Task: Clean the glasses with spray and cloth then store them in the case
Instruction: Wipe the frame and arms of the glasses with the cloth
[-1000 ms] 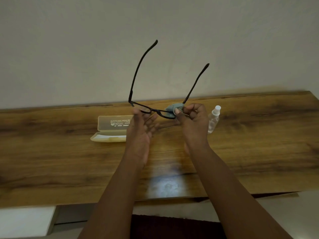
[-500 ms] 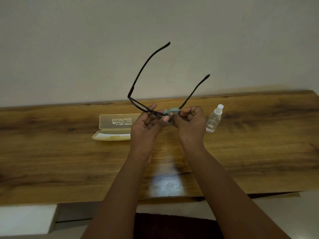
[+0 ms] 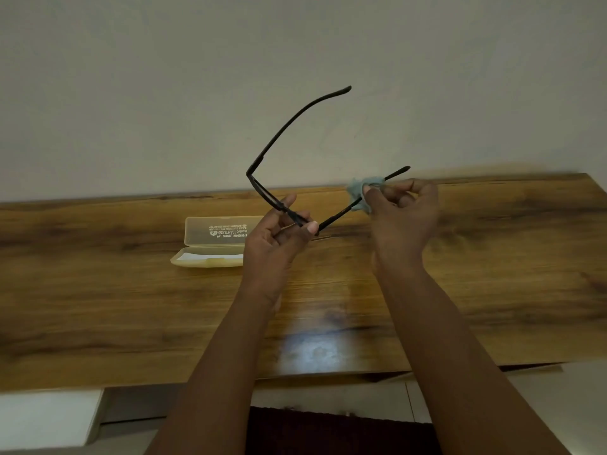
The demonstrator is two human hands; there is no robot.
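1. Left hand (image 3: 276,238): raised above the table (image 3: 98,290). Thumb and fingers are curled in and pinch the front of the glasses (image 3: 262,188) near the bridge.
2. Glasses: black frame, held in the air over the table, in front of the wall (image 3: 295,60). Both temples are unfolded. One temple rises up and to the right against the wall; the other runs right from the left hand to the right hand.
3. Right hand (image 3: 404,218): raised, level with the table's far edge. Fingers are curled and clamp the cloth (image 3: 358,188) round the lower temple, near its far end. The temple tip sticks out beyond the hand.
4. Cloth: pale blue, bunched, wrapped about the temple between thumb and fingers.
5. Case (image 3: 213,244): pale yellow, translucent, on the table just left of the left hand. Its lid stands open, print showing on it. Something white lies inside; I cannot tell what.
6. Spray bottle: not visible in this view.
7. Table: wood grain, with a bright glare patch between the forearms.
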